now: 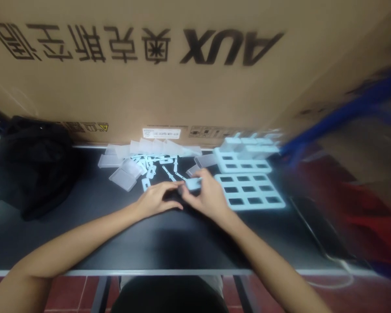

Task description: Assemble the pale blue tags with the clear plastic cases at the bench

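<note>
My right hand (210,195) pinches a small light blue plastic block (193,184) above the black table. Close by on its left is my left hand (158,199), its thumb and fingers apart with nothing visible between them; its fingertips come near the block, and I cannot tell whether they touch it. Just beyond the hands lie a pile of light blue stick-like parts (146,167) and several clear rectangular plastic cases (124,178). To the right is a light blue tray with rectangular slots (230,196). Behind it, a second slotted tray (219,161) holds several upright light blue pieces (233,143).
A large cardboard box (169,95) stands along the table's far edge. On the left sits a black bag (32,169). A dark phone-like slab (319,226) with a white cable (348,274) lies at the right. Beyond are a blue metal bar (348,113) and something red (374,226).
</note>
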`<state>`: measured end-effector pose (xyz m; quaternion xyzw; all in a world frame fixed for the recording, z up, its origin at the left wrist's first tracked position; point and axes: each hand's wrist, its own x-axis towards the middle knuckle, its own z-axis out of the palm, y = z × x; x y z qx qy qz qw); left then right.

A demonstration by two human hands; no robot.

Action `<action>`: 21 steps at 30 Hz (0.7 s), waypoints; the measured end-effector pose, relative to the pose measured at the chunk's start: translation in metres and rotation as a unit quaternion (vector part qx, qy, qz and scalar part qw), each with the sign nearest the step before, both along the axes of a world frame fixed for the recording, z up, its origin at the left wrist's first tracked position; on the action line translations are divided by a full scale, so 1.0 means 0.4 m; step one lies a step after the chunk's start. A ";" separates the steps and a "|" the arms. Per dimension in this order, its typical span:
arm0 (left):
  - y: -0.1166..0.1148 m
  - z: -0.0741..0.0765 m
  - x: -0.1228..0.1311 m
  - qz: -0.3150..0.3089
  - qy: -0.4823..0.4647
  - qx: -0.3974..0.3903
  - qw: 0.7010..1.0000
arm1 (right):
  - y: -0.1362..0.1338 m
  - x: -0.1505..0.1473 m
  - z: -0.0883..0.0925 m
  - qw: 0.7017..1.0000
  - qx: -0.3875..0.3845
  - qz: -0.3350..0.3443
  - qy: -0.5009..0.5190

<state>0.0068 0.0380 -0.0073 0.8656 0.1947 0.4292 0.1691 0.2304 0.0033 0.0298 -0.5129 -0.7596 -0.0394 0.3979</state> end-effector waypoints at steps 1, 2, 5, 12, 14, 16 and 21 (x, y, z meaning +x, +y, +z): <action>0.000 0.003 0.002 0.006 0.010 -0.005 1.000 | 0.022 0.041 0.013 1.000 0.026 -0.012 0.010; -0.001 0.006 0.004 0.008 0.025 -0.009 1.000 | 0.048 0.087 0.025 0.998 0.051 -0.039 0.013; 0.000 0.014 0.008 0.001 0.088 0.004 0.996 | 0.125 0.226 0.031 0.982 0.058 -0.180 0.008; 0.002 0.012 0.014 -0.044 0.222 0.056 0.972 | 0.199 0.311 -0.065 0.955 -0.070 -0.277 -0.080; 0.002 0.011 0.014 -0.043 0.234 0.054 0.970 | 0.200 0.297 -0.069 0.945 -0.084 -0.302 -0.095; 0.001 0.011 0.014 -0.039 0.242 0.048 0.968 | 0.201 0.288 -0.062 0.935 -0.093 -0.326 -0.105; 0.002 0.011 0.015 -0.041 0.259 0.038 0.964 | 0.208 0.300 -0.055 0.925 -0.096 -0.355 -0.093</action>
